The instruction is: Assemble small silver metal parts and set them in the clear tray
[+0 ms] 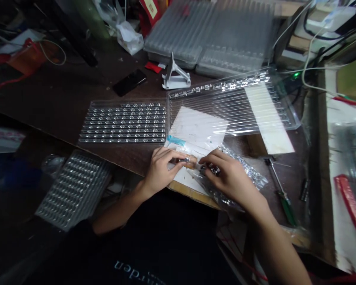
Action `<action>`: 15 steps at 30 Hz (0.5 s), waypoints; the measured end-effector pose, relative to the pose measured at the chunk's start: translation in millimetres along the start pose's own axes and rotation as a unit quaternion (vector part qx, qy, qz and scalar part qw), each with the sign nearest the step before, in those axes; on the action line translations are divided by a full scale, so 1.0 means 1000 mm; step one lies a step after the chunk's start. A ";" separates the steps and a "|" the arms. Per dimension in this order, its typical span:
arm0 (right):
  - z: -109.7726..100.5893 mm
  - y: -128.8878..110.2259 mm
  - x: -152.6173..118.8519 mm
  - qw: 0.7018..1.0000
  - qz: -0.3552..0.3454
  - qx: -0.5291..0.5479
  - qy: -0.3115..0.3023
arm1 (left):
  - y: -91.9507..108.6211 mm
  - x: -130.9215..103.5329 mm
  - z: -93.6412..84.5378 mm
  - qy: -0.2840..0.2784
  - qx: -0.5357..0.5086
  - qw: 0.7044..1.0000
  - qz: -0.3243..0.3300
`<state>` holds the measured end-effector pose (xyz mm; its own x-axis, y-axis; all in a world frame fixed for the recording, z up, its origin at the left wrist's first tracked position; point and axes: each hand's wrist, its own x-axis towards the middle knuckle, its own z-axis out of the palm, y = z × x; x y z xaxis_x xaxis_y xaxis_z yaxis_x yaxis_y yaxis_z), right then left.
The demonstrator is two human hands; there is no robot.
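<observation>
Head cam shows your left hand (161,168) pinching a small metal part (186,160) over the white sheet (195,130). Right hand (228,178) looks closed on another, hard to tell, so keep both steady above the plastic bag (252,174).

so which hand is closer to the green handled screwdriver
Right. The right hand rests on the clear bag just left of the green handled screwdriver; the left hand is farther left, beyond the right hand, on the white paper.
</observation>
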<state>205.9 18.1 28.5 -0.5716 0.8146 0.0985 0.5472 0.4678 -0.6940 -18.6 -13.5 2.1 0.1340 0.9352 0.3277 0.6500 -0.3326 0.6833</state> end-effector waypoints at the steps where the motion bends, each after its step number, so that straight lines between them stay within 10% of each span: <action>1: 0.002 -0.001 0.002 1.000 -0.006 0.014 0.007 | -0.003 -0.001 -0.004 -0.004 -0.004 1.000 -0.010; 15: 0.031 -0.014 0.019 0.997 -0.049 -0.032 -0.045 | -0.045 0.032 -0.059 0.052 0.060 0.997 -0.012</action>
<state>168.6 16.3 18.4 -0.6747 0.7317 0.0968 0.5229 0.5665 -0.6369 -87.8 23.9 20.2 0.0434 0.9227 0.3831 0.7382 -0.2880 0.6100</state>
